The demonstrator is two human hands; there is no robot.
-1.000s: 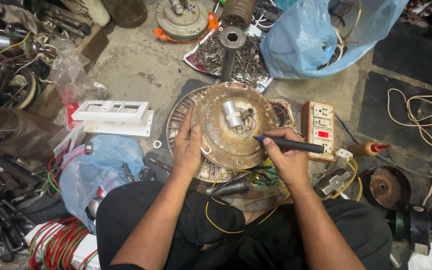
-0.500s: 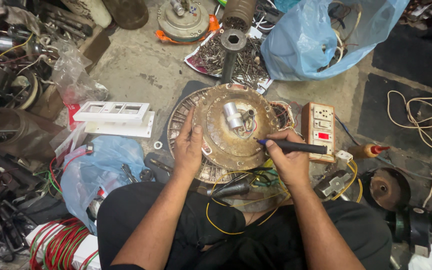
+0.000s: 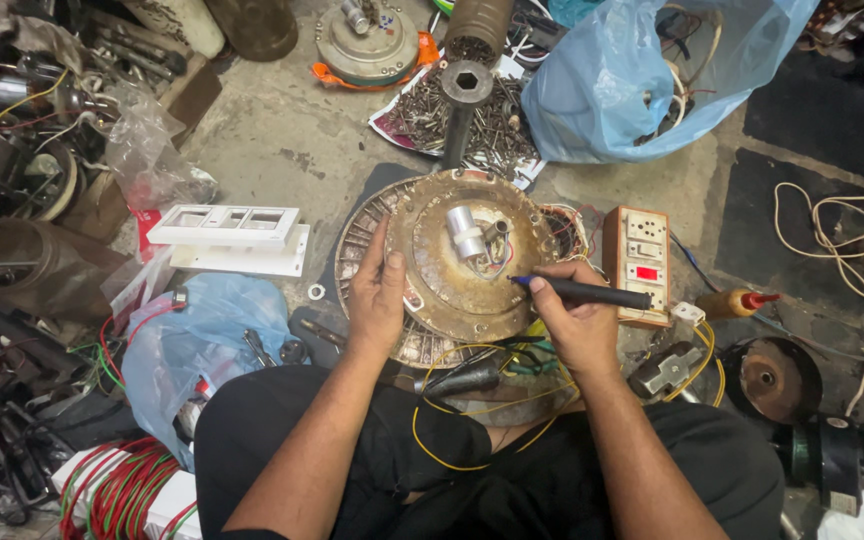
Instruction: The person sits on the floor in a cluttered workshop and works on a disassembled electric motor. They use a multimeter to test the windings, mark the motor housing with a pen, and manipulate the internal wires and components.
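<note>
Hands on a rusty motor housing

Right hand (image 3: 577,325) grips a black-handled tool (image 3: 584,293) in a closed fist, the shaft lying across the near right rim of the round motor housing (image 3: 452,275), its tip pointing inward. Compared with a second ago, the tool's tip sits a little lower on the housing; the grip has not changed. Left hand (image 3: 377,295) stays pressed flat against the housing's left edge, fingers together.

Brown with rust and domed, the housing sits on the floor just ahead of the person's lap, with a short silver shaft (image 3: 465,232) and thin wires at its centre. Right of the housing stands a switch board (image 3: 644,262); left of it, a white plastic frame (image 3: 227,238); beyond it, a pile of screws (image 3: 472,125).
</note>
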